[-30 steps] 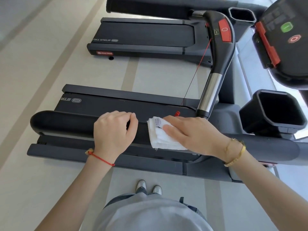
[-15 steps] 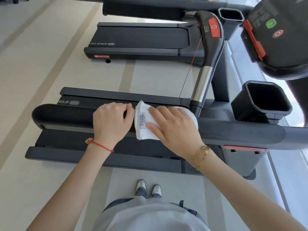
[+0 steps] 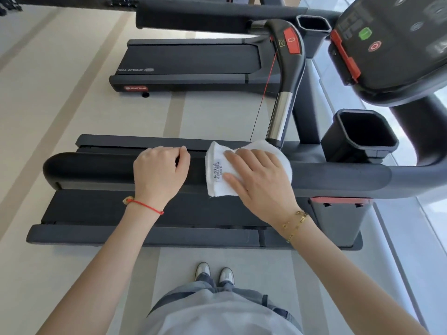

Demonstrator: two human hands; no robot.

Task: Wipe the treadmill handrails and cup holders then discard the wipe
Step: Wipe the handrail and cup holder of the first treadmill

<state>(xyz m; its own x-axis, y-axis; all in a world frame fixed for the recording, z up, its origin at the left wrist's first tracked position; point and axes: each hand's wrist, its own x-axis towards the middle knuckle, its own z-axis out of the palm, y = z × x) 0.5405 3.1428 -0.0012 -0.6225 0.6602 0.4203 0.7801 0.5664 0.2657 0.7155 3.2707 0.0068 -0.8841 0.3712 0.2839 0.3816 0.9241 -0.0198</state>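
Near black padded treadmill handrail (image 3: 96, 169), long axis running left to right across the view, its rounded free end pointing left. Left hand (image 3: 159, 176) grips the rail, fingers curled over its far side. Right hand (image 3: 260, 183), fingers straight, presses a folded white cloth wipe (image 3: 217, 171) flat on the rail just beside the left hand. Empty black cup holder (image 3: 360, 139) at right.

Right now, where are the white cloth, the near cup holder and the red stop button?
white cloth (image 3: 219, 174), head view, on its label patch.
near cup holder (image 3: 338, 139), head view, on its outer wall.
red stop button (image 3: 291, 42), head view, on its face.
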